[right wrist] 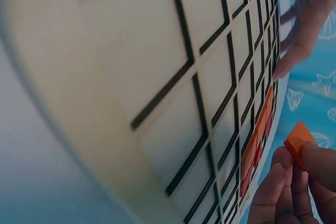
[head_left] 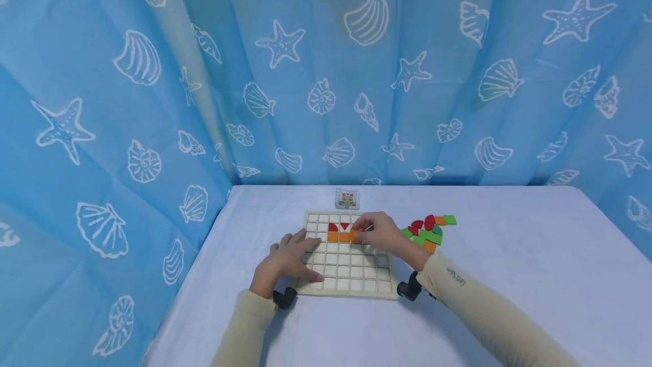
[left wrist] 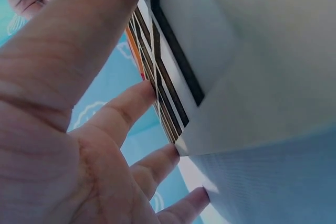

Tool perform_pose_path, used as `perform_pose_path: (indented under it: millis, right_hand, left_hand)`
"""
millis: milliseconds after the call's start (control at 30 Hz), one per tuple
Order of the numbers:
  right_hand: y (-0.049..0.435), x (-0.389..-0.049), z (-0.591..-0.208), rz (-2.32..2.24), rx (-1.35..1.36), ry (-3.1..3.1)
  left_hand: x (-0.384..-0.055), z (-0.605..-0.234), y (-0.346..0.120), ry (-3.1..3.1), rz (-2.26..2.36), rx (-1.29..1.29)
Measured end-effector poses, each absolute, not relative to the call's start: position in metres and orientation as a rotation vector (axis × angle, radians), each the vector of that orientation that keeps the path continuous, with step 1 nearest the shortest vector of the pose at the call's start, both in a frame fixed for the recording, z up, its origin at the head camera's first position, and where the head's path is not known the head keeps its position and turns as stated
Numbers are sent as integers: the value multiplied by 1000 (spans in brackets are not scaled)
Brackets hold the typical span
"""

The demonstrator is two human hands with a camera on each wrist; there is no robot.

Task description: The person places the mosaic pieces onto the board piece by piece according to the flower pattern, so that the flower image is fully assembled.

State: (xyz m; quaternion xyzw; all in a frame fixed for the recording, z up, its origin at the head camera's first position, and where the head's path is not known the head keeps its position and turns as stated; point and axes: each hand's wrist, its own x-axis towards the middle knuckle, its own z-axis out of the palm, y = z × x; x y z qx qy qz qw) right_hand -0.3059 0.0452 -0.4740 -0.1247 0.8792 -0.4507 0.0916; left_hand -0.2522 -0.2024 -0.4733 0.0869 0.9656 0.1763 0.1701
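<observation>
A pale wooden board (head_left: 343, 285) with a grid of square cells lies on the table. Near its far side sit orange tiles (head_left: 333, 237) in a row, with a red quarter-round piece (head_left: 333, 227) and a red triangle (head_left: 344, 226) behind them. My right hand (head_left: 379, 233) pinches an orange tile (right wrist: 299, 139) between thumb and fingers, above the board at the end of that row. My left hand (head_left: 292, 256) rests on the board's left side with fingers spread, its fingertips touching the board in the left wrist view.
Loose red, green and orange pieces (head_left: 432, 237) lie in a cluster right of the board. A small pattern card (head_left: 347, 199) lies behind it. White cloth (head_left: 509, 254) covers the table, and a blue shell-print curtain (head_left: 326, 72) hangs at the back and left.
</observation>
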Motion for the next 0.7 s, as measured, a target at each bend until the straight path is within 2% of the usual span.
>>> perform_pose_path:
  millis: [267,700]
  right_hand:
    - [32,-303,-480,-1220,-520,2647]
    - [19,-302,-481,-1020,-591,2728]
  left_hand:
    - [-253,-471,-202,2752,480,205]
    - [-253,-471,-201,2740,478,206]
